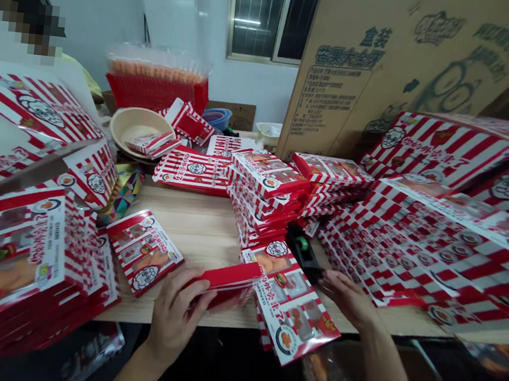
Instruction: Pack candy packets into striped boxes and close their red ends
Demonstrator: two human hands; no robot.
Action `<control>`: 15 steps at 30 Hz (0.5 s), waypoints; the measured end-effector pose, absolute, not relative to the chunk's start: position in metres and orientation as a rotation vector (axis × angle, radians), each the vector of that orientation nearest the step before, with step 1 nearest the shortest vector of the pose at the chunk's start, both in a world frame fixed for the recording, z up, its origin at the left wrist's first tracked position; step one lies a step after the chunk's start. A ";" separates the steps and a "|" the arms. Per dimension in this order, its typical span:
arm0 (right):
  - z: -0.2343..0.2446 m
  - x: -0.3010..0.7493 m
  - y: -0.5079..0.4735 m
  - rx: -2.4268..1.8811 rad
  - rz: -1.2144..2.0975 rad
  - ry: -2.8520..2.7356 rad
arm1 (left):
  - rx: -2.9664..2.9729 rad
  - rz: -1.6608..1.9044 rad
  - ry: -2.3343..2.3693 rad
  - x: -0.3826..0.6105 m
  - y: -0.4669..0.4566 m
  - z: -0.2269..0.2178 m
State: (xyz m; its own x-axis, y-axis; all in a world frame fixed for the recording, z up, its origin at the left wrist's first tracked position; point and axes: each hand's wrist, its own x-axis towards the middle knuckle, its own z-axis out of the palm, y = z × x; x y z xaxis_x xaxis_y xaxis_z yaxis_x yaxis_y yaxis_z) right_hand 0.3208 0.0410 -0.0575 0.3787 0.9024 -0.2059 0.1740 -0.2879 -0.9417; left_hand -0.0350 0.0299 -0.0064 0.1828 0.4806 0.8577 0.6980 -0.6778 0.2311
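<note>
My left hand grips a red folded carton at the front edge of the wooden table. That carton's red side faces up, and its other end rests on a red-and-white striped box with a clear window, which overhangs the table edge. My right hand lies just right of that box, fingers apart and holding nothing, close to a black tape dispenser with a green part. A flat striped box lies left of my left hand.
Tall stacks of striped boxes stand at the table's middle, with more stacks to the left and right. Behind them are a beige bowl, a blue bowl, a red crate and a large printed cardboard sheet.
</note>
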 end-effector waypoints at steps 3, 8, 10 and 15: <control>-0.066 0.316 0.031 -1.763 0.908 -0.938 | -2.260 -1.447 -1.146 -0.033 0.027 -0.009; -0.073 0.314 0.035 -1.868 0.750 -0.878 | -2.304 -1.430 -1.139 -0.029 0.020 -0.005; -0.064 0.310 0.030 -1.873 0.717 -0.846 | -2.316 -1.450 -1.156 -0.026 0.017 -0.002; -0.011 0.244 -0.007 -1.588 0.837 -0.813 | -2.333 -1.477 -1.183 -0.022 0.012 0.000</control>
